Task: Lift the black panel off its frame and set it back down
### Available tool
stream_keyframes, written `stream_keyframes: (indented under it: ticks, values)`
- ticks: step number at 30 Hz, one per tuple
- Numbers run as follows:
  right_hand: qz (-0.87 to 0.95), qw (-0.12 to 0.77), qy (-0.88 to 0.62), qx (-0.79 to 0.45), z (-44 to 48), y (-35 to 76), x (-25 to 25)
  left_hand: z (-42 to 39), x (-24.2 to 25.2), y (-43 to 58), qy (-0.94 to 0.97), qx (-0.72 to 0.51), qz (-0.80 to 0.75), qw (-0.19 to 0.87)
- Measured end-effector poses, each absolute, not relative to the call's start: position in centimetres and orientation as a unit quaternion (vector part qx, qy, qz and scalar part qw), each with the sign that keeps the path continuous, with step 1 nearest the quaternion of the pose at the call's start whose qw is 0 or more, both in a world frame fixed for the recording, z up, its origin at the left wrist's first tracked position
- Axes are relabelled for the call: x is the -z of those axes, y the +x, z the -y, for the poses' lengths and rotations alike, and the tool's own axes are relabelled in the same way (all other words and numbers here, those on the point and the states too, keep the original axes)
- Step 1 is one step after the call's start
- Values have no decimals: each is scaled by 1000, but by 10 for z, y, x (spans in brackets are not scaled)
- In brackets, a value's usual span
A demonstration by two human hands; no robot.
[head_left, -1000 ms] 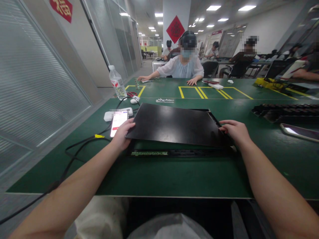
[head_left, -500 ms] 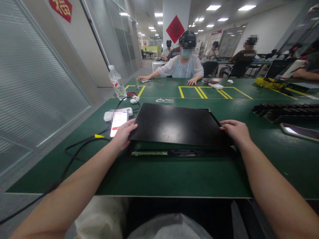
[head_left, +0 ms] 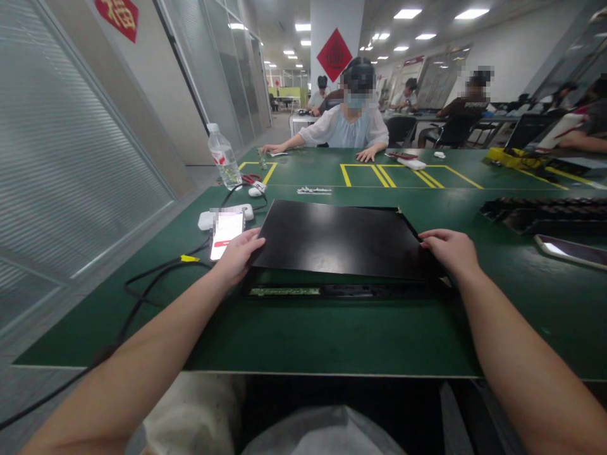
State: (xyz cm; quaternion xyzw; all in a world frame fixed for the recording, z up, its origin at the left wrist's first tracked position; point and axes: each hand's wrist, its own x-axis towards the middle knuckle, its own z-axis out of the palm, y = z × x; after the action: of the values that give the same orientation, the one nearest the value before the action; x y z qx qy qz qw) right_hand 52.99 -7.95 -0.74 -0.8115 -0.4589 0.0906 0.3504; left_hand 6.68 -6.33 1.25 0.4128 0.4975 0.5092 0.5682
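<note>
A large flat black panel (head_left: 339, 239) lies tilted over a black frame (head_left: 341, 291) on the green table (head_left: 332, 335). The panel's near edge is raised a little above the frame, where a narrow green circuit strip (head_left: 284, 292) shows. My left hand (head_left: 237, 256) grips the panel's near left corner with fingers curled round its edge. At the near right corner, my right hand (head_left: 450, 251) holds the panel the same way.
A lit phone (head_left: 226, 227) and a white power bank (head_left: 208, 219) lie left of the panel, with black cables (head_left: 142, 284). A water bottle (head_left: 222, 158) stands behind. Black trays (head_left: 545, 213) and another phone (head_left: 571, 250) lie right. A person sits opposite; others work behind.
The black panel has slid slightly away from me and sunk lower toward the frame. Both hands followed it, the left one moving a little right.
</note>
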Motion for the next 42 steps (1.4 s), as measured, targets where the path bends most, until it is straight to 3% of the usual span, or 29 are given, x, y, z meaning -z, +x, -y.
stream_keyframes:
  ticks: [20, 42]
  values:
    - [495, 303, -811, -73, 79, 530, 7, 57, -2, 65, 413, -523, -511, 543]
    - [500, 316, -804, -62, 78, 536, 13, 58, -1, 68, 420, -527, -513, 533]
